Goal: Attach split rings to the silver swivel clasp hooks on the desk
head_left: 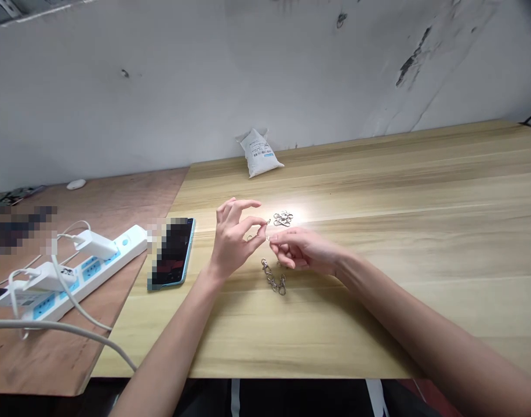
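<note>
One jumbled silver-metal clasp pile (283,218) lies at one o'clock from our grip, a short silver clasp trail (273,279) at six; we seem partway. Our left hand (234,234) pinches a shiny metal piece (268,221), our right hand (302,249) a pale bit (268,238); at twelve, a white plastic bag (260,155) hides its contents.

Table (448,220): wide bare wood right of the right hand (302,248) — a hand could pass there.
Far side: bag (262,155) against the wall (317,75); open strip between it and the clasp pile (283,218).
Hands: left hand (235,234) and right nearly meet, leaving a narrow gap.
Between forearms: clasp row (274,279), bare wood nearer the edge.
Left: phone (175,255), then power strip (89,272) and cables (39,324) — crowded.
</note>
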Available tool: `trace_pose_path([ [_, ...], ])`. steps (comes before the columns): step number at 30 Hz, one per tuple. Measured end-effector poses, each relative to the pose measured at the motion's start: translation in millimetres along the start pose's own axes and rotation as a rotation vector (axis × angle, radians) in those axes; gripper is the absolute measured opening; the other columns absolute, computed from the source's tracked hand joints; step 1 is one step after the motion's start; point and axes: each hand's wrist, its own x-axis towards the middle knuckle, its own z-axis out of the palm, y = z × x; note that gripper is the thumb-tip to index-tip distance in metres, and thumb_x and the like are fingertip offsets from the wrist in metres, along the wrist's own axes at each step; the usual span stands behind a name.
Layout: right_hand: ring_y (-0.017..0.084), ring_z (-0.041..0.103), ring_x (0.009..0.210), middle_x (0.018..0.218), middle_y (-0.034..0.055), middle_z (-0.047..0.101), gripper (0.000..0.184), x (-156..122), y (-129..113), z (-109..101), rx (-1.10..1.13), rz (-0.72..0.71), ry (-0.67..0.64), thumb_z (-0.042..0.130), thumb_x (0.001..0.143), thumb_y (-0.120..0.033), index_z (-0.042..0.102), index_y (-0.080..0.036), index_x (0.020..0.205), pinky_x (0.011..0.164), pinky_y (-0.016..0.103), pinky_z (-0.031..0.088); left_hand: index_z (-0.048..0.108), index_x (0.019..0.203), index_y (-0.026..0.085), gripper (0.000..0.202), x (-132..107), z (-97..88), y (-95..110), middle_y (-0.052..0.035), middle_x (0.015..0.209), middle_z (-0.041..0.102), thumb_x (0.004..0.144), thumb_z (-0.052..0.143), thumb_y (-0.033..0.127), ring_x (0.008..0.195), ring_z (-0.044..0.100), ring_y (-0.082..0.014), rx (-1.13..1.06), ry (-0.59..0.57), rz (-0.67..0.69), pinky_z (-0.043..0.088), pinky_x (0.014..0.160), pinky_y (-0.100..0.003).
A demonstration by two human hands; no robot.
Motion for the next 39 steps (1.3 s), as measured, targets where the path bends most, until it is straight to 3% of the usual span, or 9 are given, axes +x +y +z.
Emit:
trace_pose_path([
  [4, 0.006, 0.032, 0.043, 0.049, -0.0059, 0.048, 0.032, -5.2, -3.9, 0.5, -0.250, -0.012, -0.086, 0.057, 0.088, -0.048, 0.063, -0.017, 0.080, 0.043, 0.022, 0.021, 0.068, 0.083, 0.022, 0.008, -2.4, 2.0, -11.1, -0.0058, 0.115, 0.065, 0.087, 0.061, 0.022, 0.108, 0.057, -0.0242, 0.060, -0.110, -0.047, 0.037, 0.100, -0.046],
  [8, 0.007, 0.026, 0.046, 0.050, -0.0072, 0.038, 0.029, -10.0, -8.4, -12.9, -0.727, -0.176, 0.138, 0.060, 0.087, -0.041, 0.065, -0.017, 0.072, 0.047, 0.024, 0.019, 0.067, 0.080, 0.020, 0.008, -6.8, 5.3, -27.2, -0.0078, 0.109, 0.066, 0.085, 0.061, 0.018, 0.106, 0.057, -0.0260, 0.133, -0.397, -0.103, 0.040, 0.093, -0.046],
  [10, 0.007, 0.026, 0.046, 0.049, -0.0068, 0.038, 0.022, -12.1, -9.6, -19.9, -0.896, -0.194, 0.200, 0.062, 0.084, -0.036, 0.068, -0.017, 0.075, 0.047, 0.024, 0.018, 0.067, 0.080, 0.019, 0.009, -8.0, 5.6, -31.6, -0.0075, 0.106, 0.066, 0.084, 0.060, 0.017, 0.103, 0.058, -0.0252, 0.126, -0.468, -0.123, 0.042, 0.091, -0.045],
  [14, 0.009, 0.032, 0.049, 0.052, -0.0052, 0.040, 0.023, -11.9, -8.7, -31.0, -0.985, -0.226, 0.194, 0.061, 0.085, -0.039, 0.072, -0.020, 0.083, 0.049, 0.024, 0.021, 0.067, 0.081, 0.020, 0.009, -7.3, 2.5, -31.5, -0.0068, 0.104, 0.066, 0.084, 0.058, 0.018, 0.101, 0.058, -0.0243, 0.106, -0.477, -0.127, 0.043, 0.088, -0.043],
  [18, 0.011, 0.037, 0.050, 0.054, -0.0033, 0.048, 0.022, -1.9, -1.0, -42.3, -1.192, -0.313, 0.564, 0.054, 0.090, -0.036, 0.070, -0.022, 0.091, 0.053, 0.026, 0.023, 0.066, 0.078, 0.020, 0.009, -6.5, -0.1, -28.6, -0.0059, 0.103, 0.066, 0.082, 0.059, 0.018, 0.099, 0.059, -0.0237, 0.081, -0.470, -0.119, 0.042, 0.089, -0.044],
  [20, 0.012, 0.041, 0.052, 0.057, -0.0021, 0.054, 0.020, 4.2, 3.5, -46.1, -1.291, -0.304, 0.642, 0.054, 0.090, -0.034, 0.070, -0.023, 0.095, 0.054, 0.026, 0.023, 0.066, 0.078, 0.021, 0.008, -7.2, 0.9, -27.9, -0.0053, 0.103, 0.066, 0.081, 0.059, 0.018, 0.099, 0.059, -0.0234, 0.059, -0.478, -0.132, 0.041, 0.091, -0.044],
  [25, 0.015, 0.055, 0.062, 0.072, 0.0014, 0.068, 0.022, 13.1, 9.2, -44.4, -1.430, -0.297, 0.618, 0.053, 0.092, -0.035, 0.070, -0.026, 0.104, 0.055, 0.025, 0.026, 0.065, 0.115, 0.025, 0.029, -10.2, 6.4, -24.8, -0.0082, 0.123, 0.060, 0.087, 0.057, 0.024, 0.115, 0.054, -0.0252, -0.006, -0.521, -0.110, 0.042, 0.097, -0.046],
  [32, 0.017, 0.061, 0.071, 0.088, 0.0035, 0.073, 0.024, 18.3, 10.6, -38.7, -1.497, -0.278, 0.623, 0.053, 0.094, -0.039, 0.071, -0.026, 0.103, 0.056, 0.026, 0.028, 0.072, 0.085, 0.025, 0.017, -9.3, 5.9, -22.6, -0.0060, 0.121, 0.062, 0.089, 0.056, 0.026, 0.113, 0.055, -0.0254, -0.020, -0.520, -0.062, 0.041, 0.098, -0.048],
  [39, 0.018, 0.059, 0.067, 0.086, 0.0068, 0.072, 0.023, 20.8, 12.8, -33.7, -1.532, -0.312, 0.616, 0.046, 0.097, -0.030, 0.065, -0.020, 0.090, 0.056, 0.028, 0.026, 0.067, 0.106, 0.023, 0.019, -11.2, 11.9, -20.6, -0.0084, 0.120, 0.062, 0.091, 0.055, 0.027, 0.113, 0.057, -0.0245, -0.021, -0.480, -0.046, 0.042, 0.097, -0.045],
])
